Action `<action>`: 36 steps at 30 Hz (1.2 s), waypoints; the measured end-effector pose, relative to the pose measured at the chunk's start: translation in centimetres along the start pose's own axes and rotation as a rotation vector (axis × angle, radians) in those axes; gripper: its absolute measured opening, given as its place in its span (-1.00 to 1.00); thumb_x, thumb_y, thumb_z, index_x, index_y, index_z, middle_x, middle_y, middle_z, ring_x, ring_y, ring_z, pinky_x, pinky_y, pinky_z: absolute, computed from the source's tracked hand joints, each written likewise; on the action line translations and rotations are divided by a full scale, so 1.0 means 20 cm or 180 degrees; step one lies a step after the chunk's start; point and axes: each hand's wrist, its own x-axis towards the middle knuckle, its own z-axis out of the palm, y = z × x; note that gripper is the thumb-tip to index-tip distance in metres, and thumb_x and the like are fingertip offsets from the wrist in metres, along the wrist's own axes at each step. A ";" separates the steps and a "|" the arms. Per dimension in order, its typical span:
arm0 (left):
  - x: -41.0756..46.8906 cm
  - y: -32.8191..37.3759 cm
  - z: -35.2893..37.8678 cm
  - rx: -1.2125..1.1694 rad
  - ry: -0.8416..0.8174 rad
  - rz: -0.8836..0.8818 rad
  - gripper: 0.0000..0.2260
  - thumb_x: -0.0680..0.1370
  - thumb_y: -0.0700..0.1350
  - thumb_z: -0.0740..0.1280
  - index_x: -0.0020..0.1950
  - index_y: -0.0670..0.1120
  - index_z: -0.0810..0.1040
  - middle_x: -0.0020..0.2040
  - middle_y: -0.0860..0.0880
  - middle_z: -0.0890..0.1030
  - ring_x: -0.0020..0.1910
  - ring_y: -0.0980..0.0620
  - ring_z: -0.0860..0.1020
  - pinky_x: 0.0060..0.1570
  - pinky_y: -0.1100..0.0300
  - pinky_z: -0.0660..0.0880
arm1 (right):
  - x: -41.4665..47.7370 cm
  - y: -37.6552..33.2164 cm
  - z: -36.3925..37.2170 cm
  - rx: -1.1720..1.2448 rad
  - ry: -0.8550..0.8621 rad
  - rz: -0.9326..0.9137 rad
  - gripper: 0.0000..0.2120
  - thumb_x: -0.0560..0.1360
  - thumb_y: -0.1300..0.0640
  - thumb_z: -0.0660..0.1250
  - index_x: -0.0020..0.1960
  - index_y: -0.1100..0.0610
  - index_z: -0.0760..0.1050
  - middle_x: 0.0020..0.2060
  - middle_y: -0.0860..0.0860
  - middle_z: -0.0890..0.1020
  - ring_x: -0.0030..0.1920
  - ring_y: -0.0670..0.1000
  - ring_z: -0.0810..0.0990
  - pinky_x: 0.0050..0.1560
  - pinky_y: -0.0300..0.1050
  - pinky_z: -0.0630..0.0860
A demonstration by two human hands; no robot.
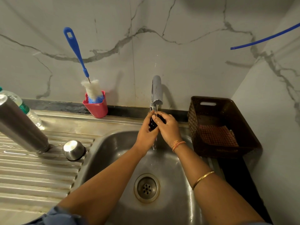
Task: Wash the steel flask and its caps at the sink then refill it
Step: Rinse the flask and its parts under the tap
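Dim warm light; glare on the draining board (40, 172); wide-angle bending at edges.

Arms stretch forward and converge just below the tap (156, 90), where the left hand (146, 133) and right hand (169, 129) meet, fingers curled round a black cap (153, 124) between them.

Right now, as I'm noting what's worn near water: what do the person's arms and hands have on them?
Both forearms are bare. The right hand has an orange thread at its wrist and a thin gold bangle up the forearm. The left hand wears nothing; a blue-grey sleeve shows high on that arm.
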 end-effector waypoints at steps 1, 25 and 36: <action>0.00 0.02 0.00 -0.0192 0.0006 -0.0092 -0.52 0.59 -0.30 0.23 0.48 -0.02 0.25 0.27 -0.04 0.49 0.22 0.08 0.50 0.22 0.19 0.49 | 0.00 0.00 0.01 0.0201 -0.0075 0.0130 -0.74 0.57 0.09 0.25 0.21 0.11 0.55 0.03 0.09 0.59 0.06 0.01 0.57 0.08 -0.16 0.53; -0.05 0.08 0.01 -0.1731 -0.0258 -0.1273 -0.68 0.64 -0.12 0.13 0.38 -0.15 0.37 0.19 -0.22 0.52 0.01 -0.07 0.55 -0.02 0.14 0.55 | 0.03 -0.11 -0.10 0.0784 -0.0545 0.2029 -0.79 0.49 -0.03 0.34 -0.06 0.12 0.56 -0.24 0.04 0.58 -0.27 -0.05 0.52 -0.40 -0.24 0.42; -0.03 0.07 -0.12 -0.0982 0.0069 -0.1561 -0.59 0.57 0.20 0.19 0.22 -0.08 0.45 0.07 -0.19 0.64 -0.03 -0.12 0.66 -0.07 0.12 0.59 | 0.03 -0.12 -0.08 -0.0534 -0.0951 0.1485 -0.48 0.54 -0.27 0.09 0.00 0.17 0.54 -0.34 0.05 0.52 -0.44 -0.05 0.40 -0.47 -0.22 0.30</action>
